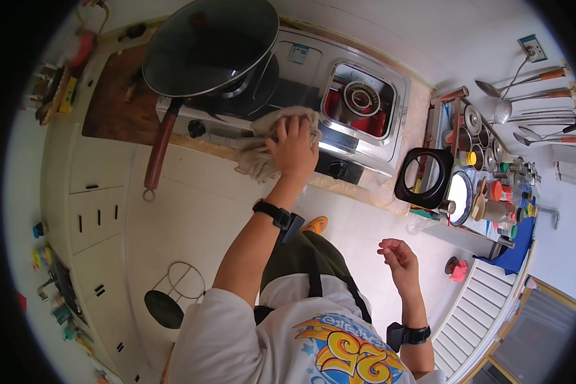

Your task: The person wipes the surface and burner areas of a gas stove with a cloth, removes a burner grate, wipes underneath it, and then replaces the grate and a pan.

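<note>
My left hand (295,149) presses a crumpled beige cloth (259,158) against the front of a two-burner gas stove (302,57), between the burners. Part of the cloth hangs over the front edge, beside a black control knob (197,128). To its right the burner (361,98) sits uncovered in a square, metal-rimmed recess with red inside. A large dark pan (211,48), apparently under a glass lid, rests over the left burner, its brown handle (161,149) jutting past the counter. My right hand (401,266) hangs empty over the floor, fingers loosely curled and apart from the thumb.
A black square burner surround (423,177) leans at the counter's right end, against a rack of jars and lidded pots (473,120). Ladles (504,110) hang on the wall. A wooden cutting board (120,101) lies left of the stove. A round-topped stool (164,308) stands on the floor.
</note>
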Tool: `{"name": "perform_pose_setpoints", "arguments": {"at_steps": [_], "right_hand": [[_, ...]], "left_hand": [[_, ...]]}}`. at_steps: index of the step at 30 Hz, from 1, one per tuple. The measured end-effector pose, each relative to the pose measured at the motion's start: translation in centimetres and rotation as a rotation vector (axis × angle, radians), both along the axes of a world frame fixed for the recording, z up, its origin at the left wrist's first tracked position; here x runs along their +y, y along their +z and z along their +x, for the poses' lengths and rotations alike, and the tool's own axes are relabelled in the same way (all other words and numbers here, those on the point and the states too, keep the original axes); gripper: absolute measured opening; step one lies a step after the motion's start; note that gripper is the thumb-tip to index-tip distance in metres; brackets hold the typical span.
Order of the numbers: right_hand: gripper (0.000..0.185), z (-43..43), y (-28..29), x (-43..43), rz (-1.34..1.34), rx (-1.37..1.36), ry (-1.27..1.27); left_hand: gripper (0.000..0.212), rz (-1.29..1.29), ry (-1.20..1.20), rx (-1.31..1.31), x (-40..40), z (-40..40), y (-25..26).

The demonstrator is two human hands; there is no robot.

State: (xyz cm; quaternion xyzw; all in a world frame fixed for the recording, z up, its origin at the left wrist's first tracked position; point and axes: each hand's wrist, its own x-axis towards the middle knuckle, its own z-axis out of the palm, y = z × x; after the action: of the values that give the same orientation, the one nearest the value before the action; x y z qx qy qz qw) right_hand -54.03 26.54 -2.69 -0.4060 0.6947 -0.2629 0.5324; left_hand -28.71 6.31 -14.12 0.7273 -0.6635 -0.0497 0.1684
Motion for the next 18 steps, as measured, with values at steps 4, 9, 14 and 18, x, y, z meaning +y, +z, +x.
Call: {"name": "perform_pose_setpoints", "arguments": {"at_steps": [4,9,14,18], "right_hand": [[0.017,0.6,-0.4,0.0,0.013,0.009,0.027],[0.017,1.3,-0.6,-0.5,0.023,0.012,0.068],[0.018,2.2,-0.8,-1.2,0.023,0.013,0.060],[0.019,2.9,-0.9,-1.3,0.018,0.027,0.048]], "left_hand": [[0.057,-0.047,-0.163,-0.014,1.1,-0.7,-0.8],[0.047,-0.246,-0.377,-0.022,2.8,0.6,-3.0],[0.033,-0.386,-0.570,-0.111,4.1,3.2,-6.0],[0.028,-0.311,-0.659,-0.126,4.9,4.6,-7.0]]}}
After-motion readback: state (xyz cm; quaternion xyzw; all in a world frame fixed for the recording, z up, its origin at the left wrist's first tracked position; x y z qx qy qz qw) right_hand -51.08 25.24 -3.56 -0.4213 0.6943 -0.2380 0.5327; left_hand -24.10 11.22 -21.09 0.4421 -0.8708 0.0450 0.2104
